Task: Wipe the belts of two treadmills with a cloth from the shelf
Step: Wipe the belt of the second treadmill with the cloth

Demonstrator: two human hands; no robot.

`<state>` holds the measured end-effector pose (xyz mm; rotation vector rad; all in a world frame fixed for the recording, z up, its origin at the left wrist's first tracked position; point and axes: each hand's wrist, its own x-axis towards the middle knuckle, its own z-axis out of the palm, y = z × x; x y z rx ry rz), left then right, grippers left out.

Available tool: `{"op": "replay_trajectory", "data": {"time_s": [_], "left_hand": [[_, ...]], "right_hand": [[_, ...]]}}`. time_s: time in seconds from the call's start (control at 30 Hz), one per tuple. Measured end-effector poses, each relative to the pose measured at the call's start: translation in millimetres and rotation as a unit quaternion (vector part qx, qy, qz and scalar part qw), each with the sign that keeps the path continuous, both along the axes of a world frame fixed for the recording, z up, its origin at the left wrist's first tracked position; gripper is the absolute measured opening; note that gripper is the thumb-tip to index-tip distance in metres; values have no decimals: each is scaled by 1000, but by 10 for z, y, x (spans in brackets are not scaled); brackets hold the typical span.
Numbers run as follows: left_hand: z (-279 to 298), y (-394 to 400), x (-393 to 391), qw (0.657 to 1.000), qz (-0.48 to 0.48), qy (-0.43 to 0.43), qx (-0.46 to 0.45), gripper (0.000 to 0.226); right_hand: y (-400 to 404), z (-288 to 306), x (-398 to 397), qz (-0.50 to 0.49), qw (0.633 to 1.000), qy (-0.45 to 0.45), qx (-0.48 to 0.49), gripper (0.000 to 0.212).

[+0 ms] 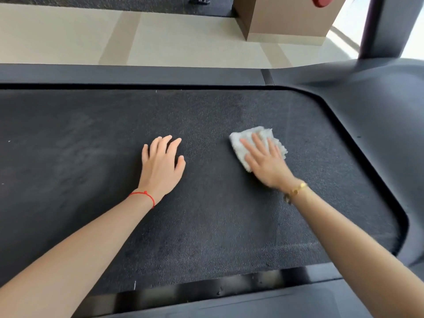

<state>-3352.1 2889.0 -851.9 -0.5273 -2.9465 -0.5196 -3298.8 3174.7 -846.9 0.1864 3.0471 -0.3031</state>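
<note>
Before you stretches the treadmill belt (206, 203), a broad dark sheet with a fine pebbled grain and faint dusty streaks, running left to right across nearly the whole view. Smooth matte grey side rails (137, 74) frame it on the far and near edges, and at the right the belt ends under the rounded, moulded motor cover (378, 106), from which a dark upright post (385, 26) rises. Beyond the far rail lies pale tiled floor (68, 33) and the square beige base of a column (286, 21). Your left hand (160, 166) rests bare on the belt, fingers loosely spread and lightly bent, holding nothing, with a thin red string bracelet (143, 196) at the wrist. Your right hand (267, 160), well apart from it, presses flat with straight fingers on the cloth (241, 148), a small white, fluffy, crumpled rag lying on the belt toward the motor cover. A gold chain bracelet (296, 191) circles that wrist.
</note>
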Motion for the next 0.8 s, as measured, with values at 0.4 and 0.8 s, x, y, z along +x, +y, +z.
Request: {"op": "replay_trajectory", "data": {"time_s": [0.4,0.8], "left_hand": [[-168,275,-59,1000,21,6,-18,53],[-136,335,-47,999,32,11,-38,54]], "right_hand": [[-176,-73,-459,120,992,6,-46,49],[415,94,-1685,-100,994,-40,-23,53]]}}
